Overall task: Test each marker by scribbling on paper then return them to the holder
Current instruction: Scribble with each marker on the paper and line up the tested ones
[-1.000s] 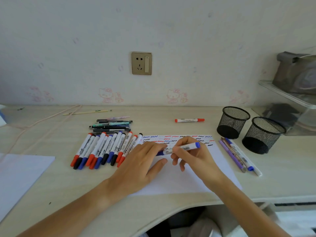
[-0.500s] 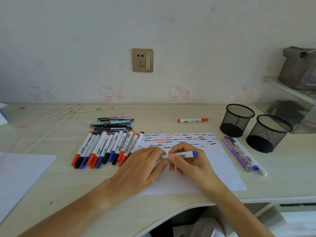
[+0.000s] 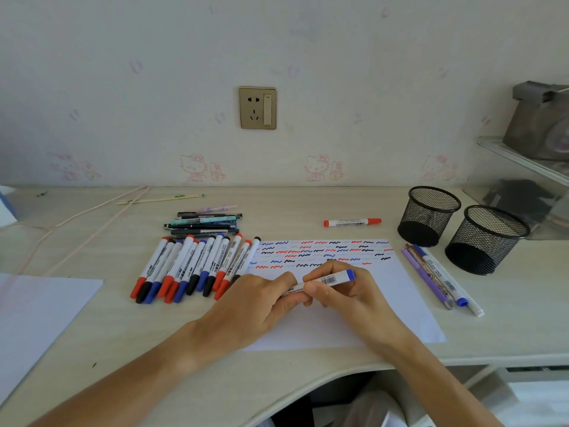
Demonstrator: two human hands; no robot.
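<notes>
Right then, both hands met over the scribbled paper [image 3: 400, 303] at the near edge of the desk [image 3: 92, 349]. The right hand [image 3: 348, 291] pinched a blue marker [image 3: 334, 278] by its white barrel, blue end pointing right, while the left hand [image 3: 261, 303] had its fingers curled round the marker's other end (whether the cap was on or off there I could not tell, since the fingers hid it). Rows of red, blue and black squiggles filled the top part of the sheet. Left of the paper lay a row of markers [image 3: 197, 266] side by side, red, black and blue caps toward the person, with a small pile of pens [image 3: 206, 223] just behind them. A lone red marker [image 3: 352, 222] lay beyond the paper's far edge. Two black mesh holders stood at the right: the left holder [image 3: 428, 215] and the right holder [image 3: 486, 238], touching or nearly so, and both looked empty as far as the mesh let me see. A few pens [image 3: 437, 278] lay on the desk between the paper and the holders
</notes>
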